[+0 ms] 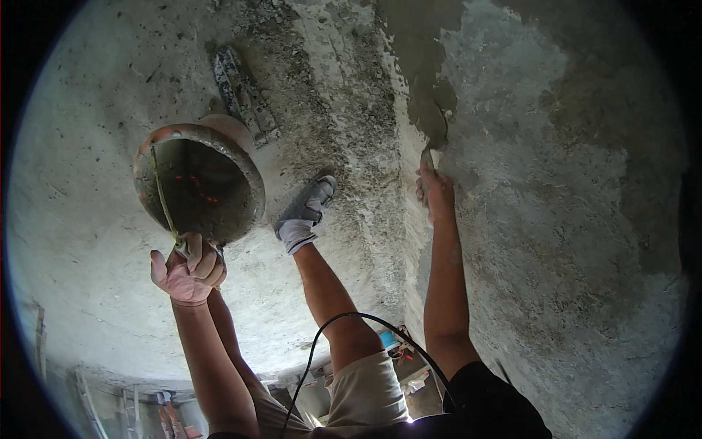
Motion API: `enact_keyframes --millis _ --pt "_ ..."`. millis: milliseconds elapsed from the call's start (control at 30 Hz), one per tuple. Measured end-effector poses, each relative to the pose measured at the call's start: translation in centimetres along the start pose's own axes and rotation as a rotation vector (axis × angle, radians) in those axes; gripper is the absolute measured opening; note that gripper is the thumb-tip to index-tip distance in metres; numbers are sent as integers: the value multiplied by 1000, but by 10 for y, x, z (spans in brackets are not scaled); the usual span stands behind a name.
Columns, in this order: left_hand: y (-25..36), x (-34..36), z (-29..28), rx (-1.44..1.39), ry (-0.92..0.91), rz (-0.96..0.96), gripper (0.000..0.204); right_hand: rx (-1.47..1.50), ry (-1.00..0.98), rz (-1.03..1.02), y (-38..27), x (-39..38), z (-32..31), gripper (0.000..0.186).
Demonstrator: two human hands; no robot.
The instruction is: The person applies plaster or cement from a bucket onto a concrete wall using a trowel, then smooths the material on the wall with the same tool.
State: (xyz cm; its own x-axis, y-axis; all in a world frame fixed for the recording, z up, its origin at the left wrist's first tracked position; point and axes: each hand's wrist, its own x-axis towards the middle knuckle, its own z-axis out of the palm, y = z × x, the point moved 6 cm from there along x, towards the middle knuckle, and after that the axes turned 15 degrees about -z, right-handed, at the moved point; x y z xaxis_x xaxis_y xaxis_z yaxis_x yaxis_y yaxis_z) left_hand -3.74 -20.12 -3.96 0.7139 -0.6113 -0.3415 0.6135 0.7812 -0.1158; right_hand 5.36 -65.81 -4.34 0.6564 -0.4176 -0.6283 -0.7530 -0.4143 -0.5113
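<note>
My left hand (189, 274) is closed around the yellowish cord handle (162, 194) of a mortar-caked bucket (254, 175); its thumb sticks out to the side. The bucket tilts so that its dark inside faces me, with a few orange-red marks showing within. On the right, my right hand (439, 196) grips a trowel (430, 152) by its handle. The trowel's blade is seen edge-on against the wall (512, 190), at the lower end of a strip of wet grey mortar (420, 66). Part of the handle is hidden by my fingers.
A long mortar-crusted tool (234, 84) lies on the floor behind the bucket. Rubble and crumbs (358, 88) run along the wall's foot. My grey shoe (311, 205) stands between bucket and wall. A black cable (322, 329) loops in front of me. Ladder-like frames (88, 399) are at lower left.
</note>
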Motion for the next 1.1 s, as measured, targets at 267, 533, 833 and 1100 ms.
enact_keyframes --millis 267,533,833,1100 --pt "1 -9 -4 -22 -34 14 62 11 46 -34 5 -47 6 33" --pt "6 -13 -2 -26 -3 31 61 25 -10 -114 -2 -13 2 34" --pt "10 -23 -7 -50 -22 69 63 -41 11 -71 28 -69 -10 31" --pt "15 -25 -5 -45 -28 92 62 -37 3 -45 6 -42 -33 34"
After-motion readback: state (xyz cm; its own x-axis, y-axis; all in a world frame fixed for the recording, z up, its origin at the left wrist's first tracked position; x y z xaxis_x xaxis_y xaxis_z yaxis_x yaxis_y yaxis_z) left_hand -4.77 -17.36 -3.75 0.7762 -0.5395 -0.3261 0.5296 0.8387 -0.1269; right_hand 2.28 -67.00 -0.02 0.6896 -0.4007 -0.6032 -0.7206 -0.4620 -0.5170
